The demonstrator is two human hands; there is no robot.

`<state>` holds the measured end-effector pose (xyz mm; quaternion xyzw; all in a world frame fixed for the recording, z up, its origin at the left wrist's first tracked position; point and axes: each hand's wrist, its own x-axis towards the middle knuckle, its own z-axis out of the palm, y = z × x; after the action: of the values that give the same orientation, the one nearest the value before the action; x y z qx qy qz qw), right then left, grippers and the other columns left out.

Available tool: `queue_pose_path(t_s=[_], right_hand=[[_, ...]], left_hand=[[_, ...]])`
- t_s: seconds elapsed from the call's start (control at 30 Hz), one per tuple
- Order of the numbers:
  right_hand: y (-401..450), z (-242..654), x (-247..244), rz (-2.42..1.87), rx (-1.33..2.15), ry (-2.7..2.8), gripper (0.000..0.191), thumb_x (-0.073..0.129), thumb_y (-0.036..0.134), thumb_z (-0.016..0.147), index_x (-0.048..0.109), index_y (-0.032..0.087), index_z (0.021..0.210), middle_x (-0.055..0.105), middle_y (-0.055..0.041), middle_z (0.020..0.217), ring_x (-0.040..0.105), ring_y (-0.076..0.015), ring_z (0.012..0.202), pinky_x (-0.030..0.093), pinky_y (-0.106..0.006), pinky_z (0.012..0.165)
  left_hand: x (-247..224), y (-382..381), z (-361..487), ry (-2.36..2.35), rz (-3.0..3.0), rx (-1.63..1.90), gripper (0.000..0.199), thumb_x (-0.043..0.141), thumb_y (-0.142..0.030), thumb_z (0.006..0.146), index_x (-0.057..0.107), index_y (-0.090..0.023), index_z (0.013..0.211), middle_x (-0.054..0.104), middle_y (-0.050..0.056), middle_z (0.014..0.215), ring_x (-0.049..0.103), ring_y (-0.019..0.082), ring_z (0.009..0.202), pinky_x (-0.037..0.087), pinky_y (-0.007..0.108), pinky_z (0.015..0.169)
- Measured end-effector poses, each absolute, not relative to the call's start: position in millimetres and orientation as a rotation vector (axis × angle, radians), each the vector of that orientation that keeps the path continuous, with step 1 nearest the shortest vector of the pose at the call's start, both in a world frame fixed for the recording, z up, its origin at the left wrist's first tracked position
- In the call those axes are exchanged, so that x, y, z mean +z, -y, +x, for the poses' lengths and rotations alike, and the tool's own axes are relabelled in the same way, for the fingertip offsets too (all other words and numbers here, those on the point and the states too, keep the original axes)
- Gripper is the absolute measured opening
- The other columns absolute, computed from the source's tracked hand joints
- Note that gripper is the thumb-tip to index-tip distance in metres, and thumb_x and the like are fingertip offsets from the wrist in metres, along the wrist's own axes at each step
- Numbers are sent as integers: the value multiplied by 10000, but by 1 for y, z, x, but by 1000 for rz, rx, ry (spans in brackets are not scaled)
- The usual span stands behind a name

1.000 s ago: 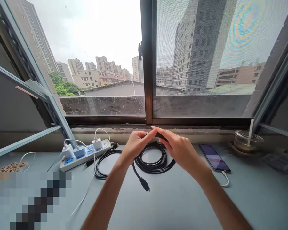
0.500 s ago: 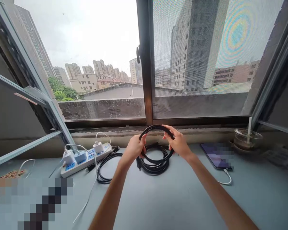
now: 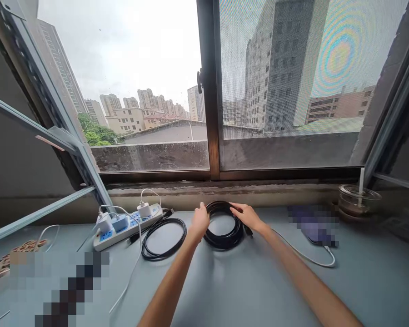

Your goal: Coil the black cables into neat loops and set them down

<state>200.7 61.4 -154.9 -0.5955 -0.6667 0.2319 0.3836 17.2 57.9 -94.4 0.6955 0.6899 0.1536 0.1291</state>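
Observation:
A thick black cable [image 3: 221, 245] is wound into a round coil of several loops at the middle of the grey tabletop, near the wall. My left hand [image 3: 200, 221] grips the coil's left side, its fingertips partly hidden. At the upper right side, my right hand [image 3: 248, 218] has its fingers bent over the loops. A connector end [image 3: 248, 232] of the cable sticks out below the right hand. Left of my left hand lies a thinner black cable [image 3: 160, 258] in a looser coil, apart from the thick one.
A white power strip [image 3: 122, 235] with plugged-in chargers stands at the left, its white cord trailing forward. At the right are a blurred phone [image 3: 315, 227] on a white charging cable [image 3: 310, 260] and a lidded cup [image 3: 356, 204] with a straw. A window [image 3: 215, 150] rises behind.
Both hands have lowered the raised loop of black cable onto the coil beneath it. The loops now lie together on the tabletop. The view has shifted slightly.

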Motion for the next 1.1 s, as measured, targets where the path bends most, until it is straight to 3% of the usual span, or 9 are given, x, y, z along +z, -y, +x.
queue_pose_path(t_s=[0.23, 0.47, 0.57, 0.67, 0.77, 0.87, 0.93, 1.03, 1.1], right_hand=[[-73, 205, -183, -1513, 589, 1764, 461, 569, 263, 795, 622, 177, 1245, 715, -70, 1044, 650, -206, 954, 476, -307, 862], [-72, 201, -184, -1658, 500, 1757, 368, 546, 312, 828, 653, 187, 1157, 681, -74, 1061, 639, -203, 982, 462, -308, 847], [-67, 201, -178, -1797, 459, 1754, 359, 543, 406, 831, 677, 208, 1098, 686, -89, 1025, 643, -258, 989, 455, -347, 827], [-63, 200, -172, -1884, 481, 1791, 381, 556, 461, 833, 673, 206, 1091, 702, -92, 938, 649, -270, 972, 456, -379, 836], [-61, 200, -170, -1911, 525, 1836, 406, 571, 457, 852, 625, 178, 1142, 682, -92, 1018, 632, -235, 981, 463, -421, 876], [-62, 200, -170, -1922, 572, 1848, 378, 557, 419, 888, 589, 167, 1168, 643, -83, 1107, 614, -205, 998, 473, -438, 898], [-63, 200, -169, -1930, 605, 1838, 350, 554, 396, 898, 588, 171, 1163, 630, -77, 1129, 607, -202, 1014, 478, -434, 906], [-64, 203, -166, -1981, 650, 1794, 318, 565, 390, 893, 612, 161, 1109, 636, -73, 1117, 609, -199, 1016, 484, -427, 902], [-65, 205, -164, -2041, 675, 1754, 306, 571, 408, 887, 633, 152, 1041, 652, -69, 1069, 621, -188, 978, 495, -412, 879]], left_hand=[[-113, -61, 18, -2153, 2030, 211, 395, 467, -72, 856, 467, -66, 1250, 461, 244, 1292, 606, 264, 1080, 458, 365, 903], [-124, -66, 14, -2205, 2032, 68, 392, 522, -331, 919, 501, -155, 1268, 558, 112, 1242, 574, 231, 1076, 482, 450, 905], [-119, -64, 15, -2174, 2073, 47, 383, 443, -262, 944, 474, -71, 1274, 569, 197, 1205, 576, 268, 1103, 458, 394, 895], [-106, -57, 18, -2127, 2188, 72, 411, 423, -265, 934, 453, -29, 1269, 480, 278, 1290, 482, 340, 1223, 379, 425, 965], [-94, -45, 26, -1884, 2394, 64, 465, 532, -385, 877, 480, -139, 1269, 443, 189, 1367, 396, 304, 1301, 307, 398, 1045], [-96, -29, 38, -1551, 2500, -100, 582, 729, -485, 673, 568, -238, 1174, 566, 76, 1254, 523, 248, 1185, 412, 308, 968], [-104, -21, 48, -1443, 2523, -203, 644, 805, -392, 570, 589, -215, 1150, 612, 83, 1191, 573, 262, 1123, 453, 306, 926], [-116, -13, 62, -1455, 2570, -245, 592, 720, -167, 633, 558, -115, 1201, 611, 167, 1189, 573, 305, 1134, 449, 352, 947], [-121, -12, 69, -1489, 2593, -248, 548, 651, -113, 670, 552, -70, 1208, 615, 201, 1171, 592, 324, 1100, 468, 377, 917]])
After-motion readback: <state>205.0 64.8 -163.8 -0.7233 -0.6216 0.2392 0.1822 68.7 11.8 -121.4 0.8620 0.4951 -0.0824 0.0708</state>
